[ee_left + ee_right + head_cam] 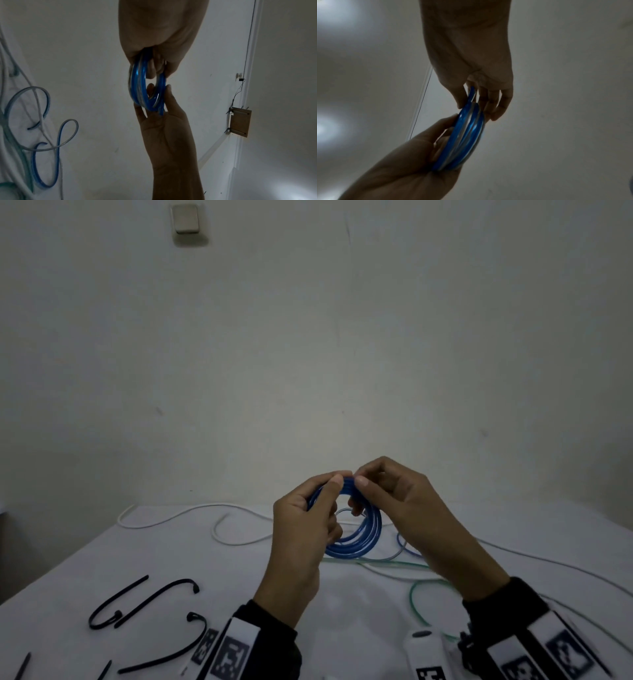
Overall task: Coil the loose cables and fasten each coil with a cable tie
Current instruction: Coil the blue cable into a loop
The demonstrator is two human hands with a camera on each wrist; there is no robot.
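Cable ties: black, lying loose on the near left of the table, untouched.
My left hand: thumb and fingers pinch the left and top of the blue coil.
My right hand: fingertips pinch the top of the coil, beside my left thumb.
Coil: held upright between both hands, above the table.
Handling: I judge it light and springy; the turns could splay, so grip across all of them.
Loose cables: white and green, farther on the table.
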